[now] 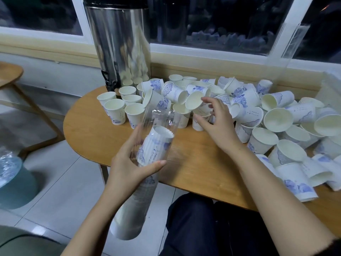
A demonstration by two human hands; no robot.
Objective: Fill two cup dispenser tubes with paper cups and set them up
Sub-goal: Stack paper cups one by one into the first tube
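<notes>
Dark trousers (203,228) at 6 o'clock are my lap. Just above, toward 7 o'clock, my left hand (129,167) wraps fingers and thumb round the clear dispenser tube (158,117). I hold it tilted, mouth aimed at 12 o'clock, so each cup can slide down onto the nested stack (158,143) inside; there looks to be room for more. My right hand (219,122) reaches toward 12 o'clock, fingers curled over a tilted paper cup (193,102), thumb beneath, lifting it from the loose pile (276,119) that spreads to 3 o'clock. All this sits on a rounded wooden table (193,163). A second tube (289,45) stands against the dark window (230,24) at 2 o'clock, seemingly unfilled. A steel urn (120,43) stands at 11 o'clock; pale floor tiles (60,182) show at 8 o'clock.
</notes>
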